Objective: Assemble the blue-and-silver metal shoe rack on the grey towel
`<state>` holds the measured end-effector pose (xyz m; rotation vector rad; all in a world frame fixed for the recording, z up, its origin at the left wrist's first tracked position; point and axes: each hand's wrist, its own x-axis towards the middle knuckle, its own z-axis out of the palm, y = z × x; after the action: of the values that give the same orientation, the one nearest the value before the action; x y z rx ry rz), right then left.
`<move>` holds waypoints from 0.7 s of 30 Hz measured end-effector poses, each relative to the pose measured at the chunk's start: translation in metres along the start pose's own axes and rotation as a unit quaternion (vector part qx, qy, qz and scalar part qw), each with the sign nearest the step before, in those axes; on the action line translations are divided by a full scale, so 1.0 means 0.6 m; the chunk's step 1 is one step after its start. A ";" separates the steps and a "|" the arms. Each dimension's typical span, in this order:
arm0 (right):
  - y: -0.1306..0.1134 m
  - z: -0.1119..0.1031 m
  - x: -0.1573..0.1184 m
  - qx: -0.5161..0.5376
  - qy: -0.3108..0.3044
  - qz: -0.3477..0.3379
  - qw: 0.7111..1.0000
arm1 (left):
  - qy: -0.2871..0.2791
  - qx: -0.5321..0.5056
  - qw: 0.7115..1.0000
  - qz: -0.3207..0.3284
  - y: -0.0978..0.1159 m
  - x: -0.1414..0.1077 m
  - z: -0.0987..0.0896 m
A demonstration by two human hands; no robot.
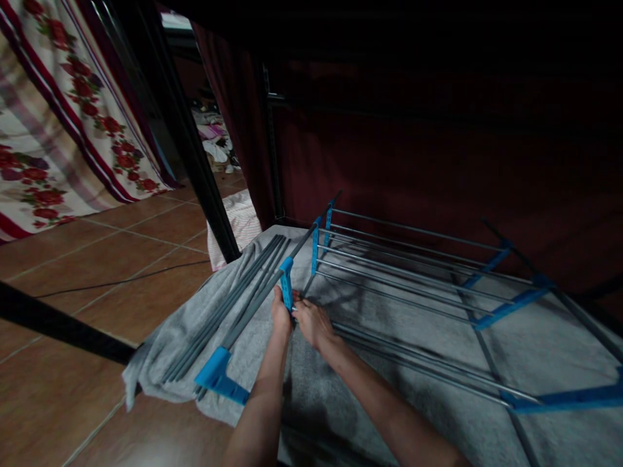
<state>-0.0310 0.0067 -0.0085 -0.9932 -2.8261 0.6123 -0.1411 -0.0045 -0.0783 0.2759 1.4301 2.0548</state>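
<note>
L hand has its grip round the low end of the blue piece, prob. to keep it from turning on the gray pole. R hand is right by it, fingers bent in; can't tell if that grip is closed on anything. Loose rods lie on the gray cloth, L side, prob. so they're close & don't roll.
</note>
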 end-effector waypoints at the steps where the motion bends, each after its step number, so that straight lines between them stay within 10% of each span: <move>1: 0.000 0.000 0.000 0.005 0.002 0.003 1.000 | 0.003 0.002 1.000 0.005 0.000 -0.001 0.000; 21: 0.005 0.002 0.002 0.037 -0.010 0.013 0.999 | 0.004 0.017 1.000 0.021 0.009 -0.006 0.002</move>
<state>-0.0301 0.0093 -0.0108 -1.0184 -2.7880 0.7282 -0.1395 -0.0072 -0.0724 0.3152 1.4779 2.0691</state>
